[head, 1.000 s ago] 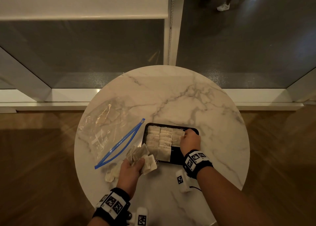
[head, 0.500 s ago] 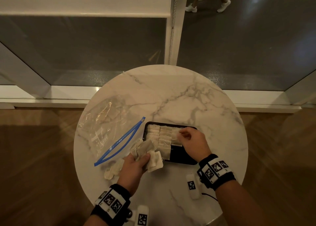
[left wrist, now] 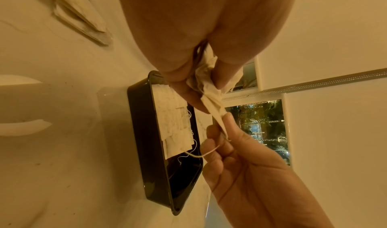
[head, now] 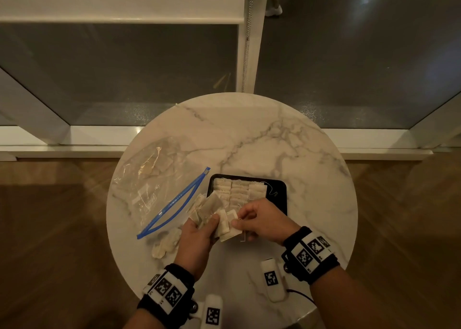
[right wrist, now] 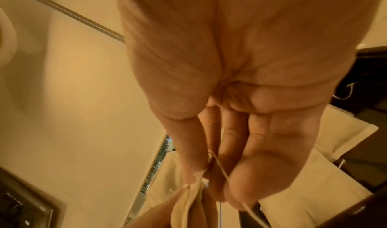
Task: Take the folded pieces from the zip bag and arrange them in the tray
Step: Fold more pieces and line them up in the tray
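Observation:
My left hand (head: pixel 199 234) grips a fanned bunch of cream folded pieces (head: pixel 212 207) just left of the black tray (head: pixel 280 191). My right hand (head: pixel 259 222) pinches the nearest piece of that bunch (head: pixel 230 225) by its edge between thumb and forefinger. In the left wrist view the pinched piece (left wrist: pixel 213 109) stretches between both hands, a thread trailing from it. The tray holds rows of folded pieces (head: pixel 237 191) across its left and middle part; its right end is bare. The clear zip bag (head: pixel 154 181) with a blue zip lies open at the left, a few pieces inside.
A few more folded pieces (head: pixel 167 244) lie loose on the round marble table (head: pixel 262 139) below the bag's mouth. Two white tagged devices (head: pixel 272 282) hang near my wrists at the table's front edge. A window and wooden floor surround the table.
My right hand has left the tray and moved down-left to the bunch in my left hand, where it now pinches one piece. The left hand has risen slightly toward the tray.

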